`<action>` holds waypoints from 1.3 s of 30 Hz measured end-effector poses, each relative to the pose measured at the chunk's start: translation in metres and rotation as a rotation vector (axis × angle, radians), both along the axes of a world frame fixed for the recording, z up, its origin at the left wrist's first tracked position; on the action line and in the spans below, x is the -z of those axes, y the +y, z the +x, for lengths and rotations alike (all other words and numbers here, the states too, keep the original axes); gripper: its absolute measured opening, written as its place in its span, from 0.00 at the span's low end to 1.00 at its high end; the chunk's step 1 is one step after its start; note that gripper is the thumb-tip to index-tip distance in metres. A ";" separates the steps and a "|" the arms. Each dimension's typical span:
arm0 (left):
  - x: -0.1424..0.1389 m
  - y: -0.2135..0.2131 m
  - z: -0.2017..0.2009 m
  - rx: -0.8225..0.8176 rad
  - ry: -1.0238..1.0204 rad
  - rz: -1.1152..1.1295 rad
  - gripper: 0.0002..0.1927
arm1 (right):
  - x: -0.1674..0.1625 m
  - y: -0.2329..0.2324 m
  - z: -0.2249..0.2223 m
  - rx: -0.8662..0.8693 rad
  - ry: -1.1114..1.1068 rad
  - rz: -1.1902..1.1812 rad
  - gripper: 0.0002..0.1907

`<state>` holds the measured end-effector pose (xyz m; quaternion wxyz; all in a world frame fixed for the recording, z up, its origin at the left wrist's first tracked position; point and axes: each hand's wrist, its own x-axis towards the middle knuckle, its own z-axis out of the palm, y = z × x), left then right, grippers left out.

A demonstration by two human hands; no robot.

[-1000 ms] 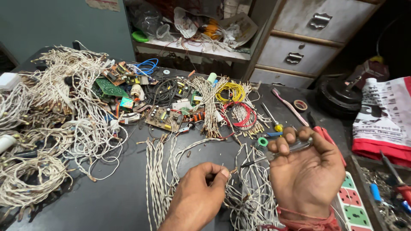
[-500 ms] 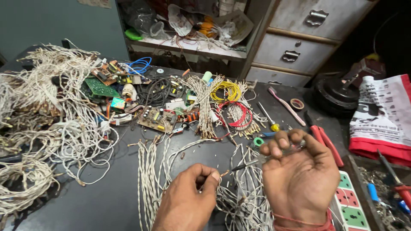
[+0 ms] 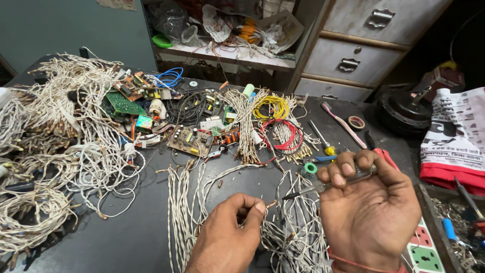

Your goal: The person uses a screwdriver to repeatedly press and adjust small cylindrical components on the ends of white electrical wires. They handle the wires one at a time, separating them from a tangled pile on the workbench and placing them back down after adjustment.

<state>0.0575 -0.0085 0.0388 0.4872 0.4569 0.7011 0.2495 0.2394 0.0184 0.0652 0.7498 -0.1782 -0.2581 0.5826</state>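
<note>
Now the right hand (image 3: 371, 212) has the slim screwdriver (image 3: 328, 184) pinched up near its fingertips, fingers curled tight around the clear handle, the thin shaft pointing leftward and down toward the other hand. The left hand (image 3: 230, 232) is closed too, thumb and forefinger nipped on the end of a white wire (image 3: 270, 205), whose small brown tip pokes out just beyond the fingers. Compared with a moment back, both hands have come up closer and larger under the camera, and the tool's tip and the wire end have drawn together; they sit very near each other now, though I can't tell if they actually touch. That reads as the hands lining up tool and wire end rather than merely holding them. The wire trails down into a loose bundle of white wires (image 3: 293, 237) lying on the dark table (image 3: 126, 232) between the two hands. Further back lie a circuit board (image 3: 189, 140), a yellow wire coil (image 3: 268, 107) and a red wire coil (image 3: 285, 135), all well apart from the hands, and a great tangle of white wire heaps (image 3: 45, 151) fills the left side.
</note>
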 end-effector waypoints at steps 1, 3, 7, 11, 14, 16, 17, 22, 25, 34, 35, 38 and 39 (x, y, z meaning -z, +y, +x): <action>0.000 0.001 0.000 0.000 -0.003 0.004 0.19 | 0.000 0.000 0.000 0.003 -0.004 -0.002 0.14; 0.000 0.001 0.000 -0.001 -0.008 0.011 0.19 | 0.001 0.001 -0.001 0.008 -0.011 -0.005 0.13; -0.001 0.001 0.000 -0.008 -0.007 -0.007 0.19 | 0.000 0.001 -0.002 0.003 -0.001 -0.010 0.13; -0.002 0.002 0.000 -0.020 -0.002 -0.021 0.19 | -0.001 0.001 -0.004 0.015 0.005 -0.029 0.13; -0.003 0.001 0.000 -0.030 0.000 -0.038 0.19 | -0.001 0.000 -0.005 0.020 -0.012 -0.030 0.13; -0.003 0.001 0.000 -0.027 -0.002 -0.045 0.18 | -0.002 0.000 -0.005 0.025 -0.020 -0.035 0.13; -0.003 0.002 0.000 -0.020 -0.002 -0.045 0.18 | -0.002 0.000 -0.004 0.029 -0.020 -0.038 0.13; -0.002 0.004 -0.001 -0.023 0.015 -0.042 0.18 | -0.003 0.001 -0.001 0.035 -0.003 -0.020 0.13; 0.000 0.004 -0.001 -0.020 0.014 -0.019 0.18 | -0.001 0.002 -0.003 0.039 -0.004 -0.030 0.13; 0.002 0.004 -0.001 -0.012 0.010 -0.025 0.18 | 0.002 0.001 -0.003 0.000 0.001 -0.015 0.13; 0.002 0.004 -0.001 -0.011 0.011 -0.038 0.17 | 0.003 0.002 -0.003 -0.002 0.002 -0.014 0.13; 0.002 0.003 0.000 -0.015 0.009 -0.022 0.18 | 0.002 0.002 -0.003 0.003 -0.008 -0.017 0.13; 0.003 0.003 -0.001 -0.018 0.007 -0.009 0.18 | 0.001 0.001 -0.003 0.006 -0.012 -0.020 0.12</action>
